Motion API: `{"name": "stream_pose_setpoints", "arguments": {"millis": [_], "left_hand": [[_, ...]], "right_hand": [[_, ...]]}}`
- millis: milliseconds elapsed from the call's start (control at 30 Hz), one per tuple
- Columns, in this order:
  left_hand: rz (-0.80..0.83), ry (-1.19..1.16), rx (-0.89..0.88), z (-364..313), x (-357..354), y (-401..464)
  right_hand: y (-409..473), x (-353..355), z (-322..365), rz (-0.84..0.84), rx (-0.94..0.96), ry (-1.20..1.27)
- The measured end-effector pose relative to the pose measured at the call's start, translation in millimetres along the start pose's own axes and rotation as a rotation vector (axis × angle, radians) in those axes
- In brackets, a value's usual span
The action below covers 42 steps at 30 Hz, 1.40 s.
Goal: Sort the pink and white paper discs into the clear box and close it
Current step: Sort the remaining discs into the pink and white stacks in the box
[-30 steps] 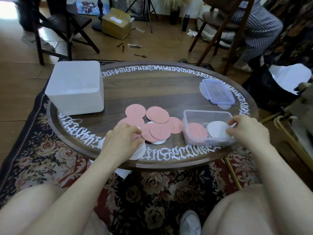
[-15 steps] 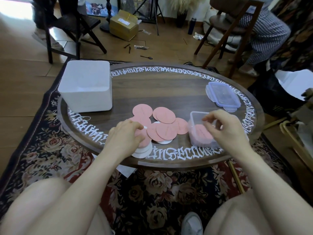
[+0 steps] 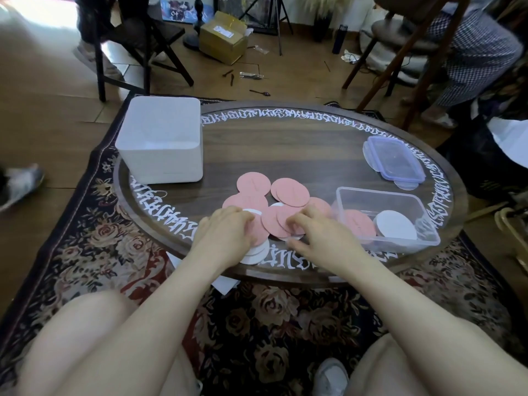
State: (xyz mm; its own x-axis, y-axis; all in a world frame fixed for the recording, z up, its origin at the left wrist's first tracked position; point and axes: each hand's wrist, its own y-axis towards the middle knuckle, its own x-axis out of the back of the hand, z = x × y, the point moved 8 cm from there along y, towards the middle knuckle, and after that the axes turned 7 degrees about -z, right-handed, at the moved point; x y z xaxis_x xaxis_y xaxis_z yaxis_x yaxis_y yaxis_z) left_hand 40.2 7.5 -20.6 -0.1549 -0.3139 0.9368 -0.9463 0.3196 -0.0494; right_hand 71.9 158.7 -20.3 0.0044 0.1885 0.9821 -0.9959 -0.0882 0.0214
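Observation:
A loose pile of pink paper discs (image 3: 290,192) with a few white discs (image 3: 255,254) lies near the front edge of the round wooden table (image 3: 285,150). My left hand (image 3: 225,238) rests on the pile's left side, fingers on a pink disc over a white stack. My right hand (image 3: 317,234) lies on the pile's right side, fingertips touching pink discs. The clear box (image 3: 383,195) stands open to the right, holding a pink disc (image 3: 358,222) and a white disc (image 3: 395,225). Its lid (image 3: 393,160) lies behind it.
A white square container (image 3: 160,138) stands at the table's back left. Chairs, a cardboard box (image 3: 223,37) and a seated person (image 3: 474,52) are beyond the table. A patterned rug (image 3: 94,247) lies under it.
My right hand has left the clear box and moved left onto the disc pile. My left hand has stayed on the pile's left side.

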Motion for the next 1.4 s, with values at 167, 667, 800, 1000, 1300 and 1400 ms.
{"name": "stream_pose_setpoints", "arguments": {"millis": [167,667,800,1000,1300,1400], "left_hand": [[-0.003,0.003,-0.022,0,-2,1],[0.001,0.020,-0.065,-7,-6,-2],[0.043,-0.003,-0.050,-6,-7,-3],[-0.025,-0.076,-0.047,-10,3,-6],[-0.011,-0.857,0.116,-16,4,-8],[-0.095,-0.874,0.136,-11,9,-5]], "right_hand": [[-8,-2,1,0.034,-0.005,0.031],[-12,-2,-14,0.060,-0.112,0.092],[-14,-7,-16,0.093,-0.140,0.031],[-18,-5,-14,0.036,-0.154,0.097],[-10,4,-12,-0.089,-0.318,1.017],[-4,4,-6,-0.108,-0.303,1.066]]}}
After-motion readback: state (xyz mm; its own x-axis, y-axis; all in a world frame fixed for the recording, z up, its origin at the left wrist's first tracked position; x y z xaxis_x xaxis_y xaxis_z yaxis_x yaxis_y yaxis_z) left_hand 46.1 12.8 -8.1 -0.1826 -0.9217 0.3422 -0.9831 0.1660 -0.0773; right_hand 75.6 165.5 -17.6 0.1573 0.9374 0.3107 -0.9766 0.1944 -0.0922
